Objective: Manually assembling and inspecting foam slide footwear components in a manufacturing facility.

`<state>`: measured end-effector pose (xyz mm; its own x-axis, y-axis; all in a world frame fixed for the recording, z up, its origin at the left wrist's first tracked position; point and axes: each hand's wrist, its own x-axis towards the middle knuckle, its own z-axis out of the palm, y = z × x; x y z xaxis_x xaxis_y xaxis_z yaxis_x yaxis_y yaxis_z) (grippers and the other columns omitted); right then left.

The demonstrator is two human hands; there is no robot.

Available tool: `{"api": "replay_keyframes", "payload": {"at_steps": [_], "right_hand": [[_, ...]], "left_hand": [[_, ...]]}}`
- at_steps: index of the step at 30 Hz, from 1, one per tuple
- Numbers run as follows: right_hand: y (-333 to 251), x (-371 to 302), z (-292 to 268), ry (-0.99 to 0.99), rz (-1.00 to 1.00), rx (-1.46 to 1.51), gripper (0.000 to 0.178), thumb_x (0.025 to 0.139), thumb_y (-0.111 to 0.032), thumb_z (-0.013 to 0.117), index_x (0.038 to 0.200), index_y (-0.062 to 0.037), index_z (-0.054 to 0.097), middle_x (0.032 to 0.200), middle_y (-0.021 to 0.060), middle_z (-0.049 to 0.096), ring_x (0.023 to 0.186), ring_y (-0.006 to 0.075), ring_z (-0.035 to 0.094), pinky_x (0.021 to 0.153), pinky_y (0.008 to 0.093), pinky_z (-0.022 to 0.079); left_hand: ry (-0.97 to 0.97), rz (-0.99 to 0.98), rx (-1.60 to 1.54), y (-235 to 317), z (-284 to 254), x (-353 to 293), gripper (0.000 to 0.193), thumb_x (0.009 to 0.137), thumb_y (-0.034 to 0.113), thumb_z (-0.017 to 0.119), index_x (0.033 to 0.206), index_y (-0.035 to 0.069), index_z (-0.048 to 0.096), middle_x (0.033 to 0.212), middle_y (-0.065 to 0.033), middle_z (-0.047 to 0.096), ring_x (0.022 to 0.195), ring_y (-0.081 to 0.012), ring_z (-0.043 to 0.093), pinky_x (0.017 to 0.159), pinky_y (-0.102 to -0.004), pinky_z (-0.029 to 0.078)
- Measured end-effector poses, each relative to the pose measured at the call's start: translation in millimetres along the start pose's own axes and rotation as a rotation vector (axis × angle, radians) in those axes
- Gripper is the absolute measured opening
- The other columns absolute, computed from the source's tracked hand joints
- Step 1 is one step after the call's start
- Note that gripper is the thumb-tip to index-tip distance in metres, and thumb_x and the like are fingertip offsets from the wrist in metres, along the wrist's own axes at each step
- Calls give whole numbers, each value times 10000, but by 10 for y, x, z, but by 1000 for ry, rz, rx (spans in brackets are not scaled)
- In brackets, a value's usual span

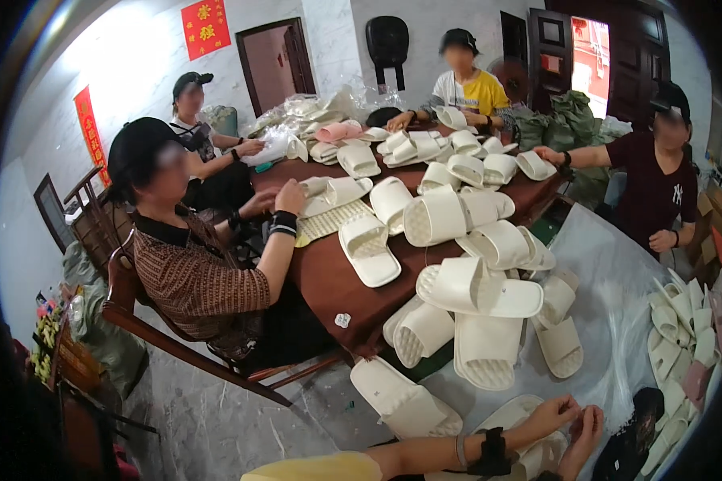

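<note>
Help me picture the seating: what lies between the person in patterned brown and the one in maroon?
The brown-covered table, strewn with cream slippers, as the head view shows.

Yellow sleeve point(317, 468), black wrist strap point(492, 454)

From where I stand, a table under a reddish-brown cloth point(317, 284) fills the middle, a small white sticker point(342, 321) near its closest left corner. Along the left edge stands a dark polished wooden chair point(124, 311), with bulging grey-green woven sacks point(112, 337) behind it. Past the far edge, a square red paper banner point(205, 30) and a black chair-shaped object point(387, 48) hang on pale marbled walls. Beyond the far right corner sit more green sacks point(568, 120), by a dark panelled wooden door point(553, 60).
</note>
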<state>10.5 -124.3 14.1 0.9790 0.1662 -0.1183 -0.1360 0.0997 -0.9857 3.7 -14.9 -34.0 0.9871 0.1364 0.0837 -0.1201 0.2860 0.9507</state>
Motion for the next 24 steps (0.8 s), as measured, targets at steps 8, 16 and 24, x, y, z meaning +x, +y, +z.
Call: {"api": "replay_keyframes", "payload": {"at_steps": [8,16,24], "right_hand": [[-11,144,92,58,-142,36,133,851,-190,514,854,-58,504,723,-38,427,616,46,376,541,183,300],[-45,90,139,22,-95,-33,159,852,-185,513,829,-28,513,674,-23,417,596,58,361,524,202,284],[-38,89,87,-35,-80,-42,165,852,-192,521,846,-27,513,701,-15,445,620,61,382,542,208,306]], "left_hand": [[23,-55,75,152,-21,90,209,860,218,524,856,9,532,728,-2,501,686,-73,431,624,-231,378],[-20,-145,-63,210,-56,20,196,876,205,517,891,10,525,792,-7,527,754,-66,472,695,-216,393],[-11,-103,27,198,-49,18,192,869,200,520,883,9,524,781,-8,527,736,-67,484,667,-209,401]]}}
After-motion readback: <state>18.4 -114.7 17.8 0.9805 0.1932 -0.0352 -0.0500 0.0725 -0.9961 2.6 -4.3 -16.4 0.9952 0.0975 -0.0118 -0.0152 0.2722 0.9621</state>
